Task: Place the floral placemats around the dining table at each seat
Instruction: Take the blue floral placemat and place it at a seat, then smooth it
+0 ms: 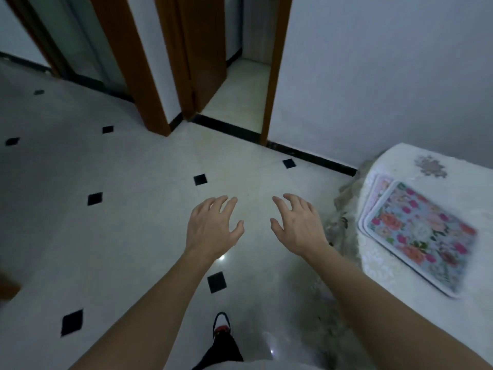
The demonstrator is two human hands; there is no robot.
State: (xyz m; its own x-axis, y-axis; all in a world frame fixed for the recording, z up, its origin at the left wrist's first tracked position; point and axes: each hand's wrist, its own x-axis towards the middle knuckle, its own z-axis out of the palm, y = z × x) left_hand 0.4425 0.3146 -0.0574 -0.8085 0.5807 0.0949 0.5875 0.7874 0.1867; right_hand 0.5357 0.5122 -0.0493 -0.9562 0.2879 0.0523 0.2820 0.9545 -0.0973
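Note:
A stack of floral placemats [418,233] with pink and orange flowers and white borders lies on the dining table [453,166] at the right edge of the view. The table wears a white lace cloth that hangs toward the floor. My left hand [213,227] and my right hand [298,225] are stretched out palm down over the floor, left of the table. Both have spread fingers and hold nothing. The right hand is about a hand's width from the table's corner.
White floor tiles [133,222] with small black diamond insets fill the middle. Brown door frames [138,76] and an open doorway [240,84] stand ahead, beside a white wall [373,76]. My shoe [221,325] shows at the bottom.

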